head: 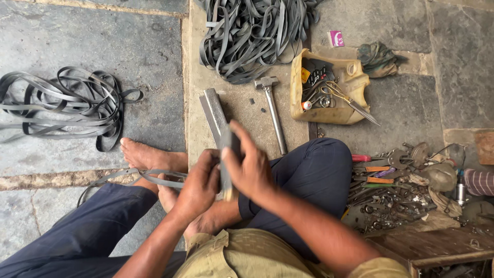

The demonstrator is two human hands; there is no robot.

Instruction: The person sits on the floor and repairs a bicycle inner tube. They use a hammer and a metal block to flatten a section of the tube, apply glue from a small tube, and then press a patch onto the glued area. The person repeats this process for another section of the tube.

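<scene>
Small pink-and-white printed packet (336, 38): lies on the stone floor at top centre, between the large heap of grey rubber strips (252, 36) and a crumpled green cloth (377, 58).

Cut-open yellow plastic container (350, 82): just below the packet, holding scissors and small tools; a yellow label shows inside, too small to make out.

Left hand (198, 188): fingers curled shut around the lower part of a narrow dark grey rubber piece (226, 154), held upright above the lap. Right hand (249, 167): fingers wrapped over its upper part, thumb against the front. Most of the piece is hidden between the two hands.

Steel hammer (272, 110) and flat grey metal bar (213, 113): on the pale slab just beyond the hands.

Second pile of grey rubber strips (62, 105): left, cut off by the frame edge. Open stone lies between the two piles. Jumbled metal tools (396, 190) crowd the right side, hard to tell apart.
</scene>
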